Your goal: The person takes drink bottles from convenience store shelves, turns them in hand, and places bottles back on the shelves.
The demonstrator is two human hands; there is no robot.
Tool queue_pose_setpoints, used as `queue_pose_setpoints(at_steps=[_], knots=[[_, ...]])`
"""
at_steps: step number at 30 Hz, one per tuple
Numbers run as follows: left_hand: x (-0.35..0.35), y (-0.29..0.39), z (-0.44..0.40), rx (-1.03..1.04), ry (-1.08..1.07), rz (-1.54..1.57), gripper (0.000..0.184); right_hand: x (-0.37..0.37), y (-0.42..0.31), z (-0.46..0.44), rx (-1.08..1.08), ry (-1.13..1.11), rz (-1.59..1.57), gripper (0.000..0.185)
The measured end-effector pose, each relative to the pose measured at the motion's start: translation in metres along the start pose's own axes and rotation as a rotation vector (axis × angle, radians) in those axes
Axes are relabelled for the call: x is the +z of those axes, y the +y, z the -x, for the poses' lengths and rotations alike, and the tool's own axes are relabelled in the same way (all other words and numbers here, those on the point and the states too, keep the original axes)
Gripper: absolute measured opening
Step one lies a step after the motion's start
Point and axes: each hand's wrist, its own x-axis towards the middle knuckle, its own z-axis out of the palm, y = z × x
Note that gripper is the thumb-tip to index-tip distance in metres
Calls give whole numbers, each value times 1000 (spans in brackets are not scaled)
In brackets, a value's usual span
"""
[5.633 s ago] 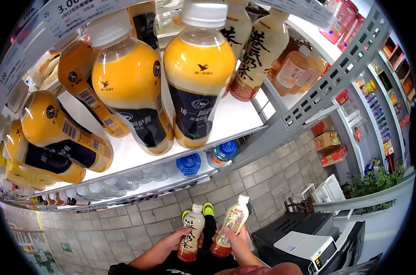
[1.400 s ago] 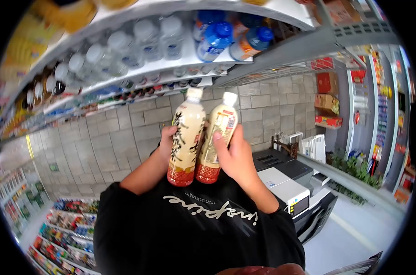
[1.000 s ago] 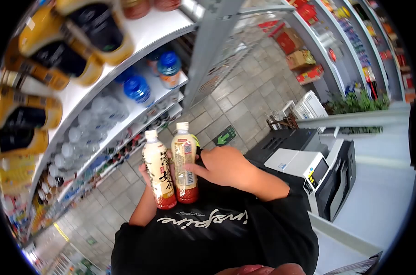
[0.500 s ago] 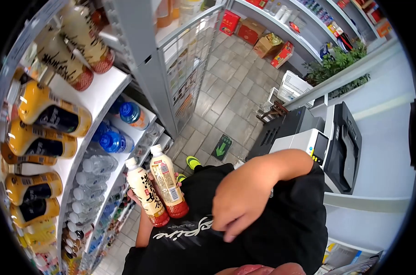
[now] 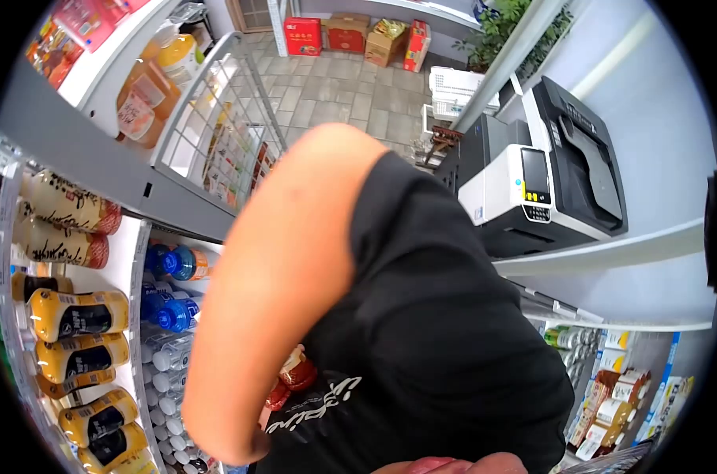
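My right forearm (image 5: 271, 276) crosses the view, large and close, with the elbow raised. At its lower end my right hand (image 5: 236, 444) is turned away near the shelf edge, and its fingers are hidden. Behind the forearm, against my black shirt (image 5: 445, 316), show the red lower ends of two milk tea bottles (image 5: 298, 370). They are held on my left side, though my left hand is covered by the arm. On the nearby shelf stand more milk tea bottles (image 5: 62, 241) and yellow-orange drink bottles (image 5: 78, 312).
Lower shelves hold blue-capped bottles (image 5: 176, 312) and clear water bottles (image 5: 169, 359). A wire mesh panel (image 5: 220, 118) stands ahead. On the right are a printer (image 5: 524, 182) and drink packs (image 5: 611, 407). Boxes (image 5: 346, 35) sit on the tiled floor at the back.
My right arm has swung left across my body, now covering most of the two bottles and my left hand. The view has turned, bringing the printer and right shelf more into sight.
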Motion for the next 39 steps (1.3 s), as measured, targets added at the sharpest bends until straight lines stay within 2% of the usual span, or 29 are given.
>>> queue_pose_setpoints(at_steps=[19,28,39], knots=[[-17,4,6,-59,66,-54,87,-4,-21,-4,-79,36,145,36],[-24,3,4,-104,85,-28,86,9,-24,4,8,77,52,35],[-25,8,-4,-92,103,-53,85,5,-24,20,-71,79,112,33]])
